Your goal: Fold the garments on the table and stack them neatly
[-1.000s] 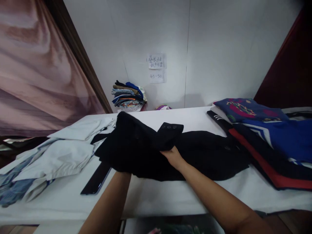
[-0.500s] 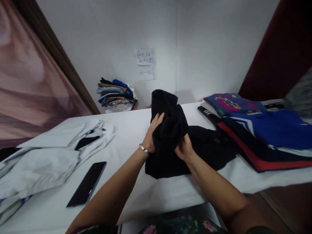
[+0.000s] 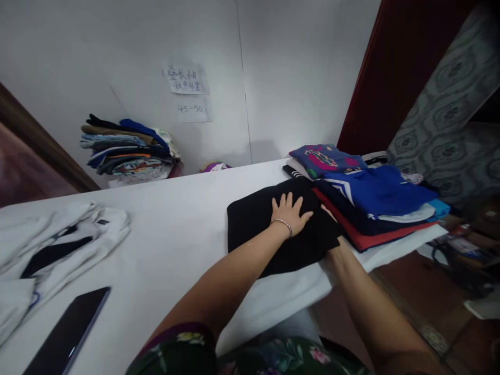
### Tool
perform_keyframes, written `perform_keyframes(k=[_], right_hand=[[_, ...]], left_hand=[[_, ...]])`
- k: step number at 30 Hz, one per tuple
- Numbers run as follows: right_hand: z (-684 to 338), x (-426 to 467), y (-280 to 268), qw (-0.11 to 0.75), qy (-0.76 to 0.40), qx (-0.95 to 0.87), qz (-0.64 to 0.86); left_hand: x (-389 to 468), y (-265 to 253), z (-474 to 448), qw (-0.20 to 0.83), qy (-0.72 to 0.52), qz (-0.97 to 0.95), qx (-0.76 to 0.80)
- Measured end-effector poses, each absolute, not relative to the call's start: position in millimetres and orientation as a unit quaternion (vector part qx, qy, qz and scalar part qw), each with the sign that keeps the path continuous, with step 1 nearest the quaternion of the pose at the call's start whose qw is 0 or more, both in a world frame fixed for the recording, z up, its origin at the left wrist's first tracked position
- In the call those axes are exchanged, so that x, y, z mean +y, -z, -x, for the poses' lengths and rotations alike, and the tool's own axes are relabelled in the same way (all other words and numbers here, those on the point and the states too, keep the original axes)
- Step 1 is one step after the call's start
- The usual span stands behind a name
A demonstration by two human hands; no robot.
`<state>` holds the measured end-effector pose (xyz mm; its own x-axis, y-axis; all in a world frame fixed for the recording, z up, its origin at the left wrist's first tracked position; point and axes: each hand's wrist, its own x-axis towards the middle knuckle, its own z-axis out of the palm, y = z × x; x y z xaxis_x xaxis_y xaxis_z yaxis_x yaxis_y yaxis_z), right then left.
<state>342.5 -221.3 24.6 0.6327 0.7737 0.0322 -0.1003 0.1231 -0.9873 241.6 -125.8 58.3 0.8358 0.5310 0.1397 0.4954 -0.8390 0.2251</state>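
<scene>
A folded black garment [image 3: 250,219] lies on the white-covered table [image 3: 167,234], its right part bunched up. My left hand [image 3: 291,213], with a bracelet at the wrist, rests flat on top of it with fingers spread. At the garment's right end, my right hand [image 3: 329,212] is mostly covered by the black cloth. Only some of its fingers and the wrist show there, and it appears to grip the fold. Just right of this hand is a stack of folded clothes, with a blue garment [image 3: 385,190] and a red one [image 3: 375,238] among them.
A dark phone [image 3: 70,330] lies at the front left, near a spread white garment [image 3: 113,229]. Against the wall is another pile of folded clothes [image 3: 128,148]. Handwritten paper notes [image 3: 187,78] hang above. The table's edge is at the right front.
The black garment, held up and bunched between both hands before, now lies lower and flatter on the table. My left hand has opened flat on it; my right has moved under its right end. The view has swung right.
</scene>
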Motion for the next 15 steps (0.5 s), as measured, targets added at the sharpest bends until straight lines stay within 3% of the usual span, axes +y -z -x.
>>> perform_keyframes(k=[4, 10, 15], right_hand=[[-348.4, -237.0, -11.6, 0.662, -0.376, -0.27, 0.59], [-363.2, -236.1, -17.5, 0.65, -0.413, -0.241, 0.591], [-376.2, -242.0, -40.9, 0.637, -0.281, -0.269, 0.665]], left_hand=[[-128.8, -34.4, -252.3, 0.093, -0.072, -0.955, 0.272], [-122.7, -40.9, -252.6, 0.105, -0.082, -0.952, 0.274], [-121.9, -33.6, -260.1, 0.096, -0.031, -0.952, 0.288]])
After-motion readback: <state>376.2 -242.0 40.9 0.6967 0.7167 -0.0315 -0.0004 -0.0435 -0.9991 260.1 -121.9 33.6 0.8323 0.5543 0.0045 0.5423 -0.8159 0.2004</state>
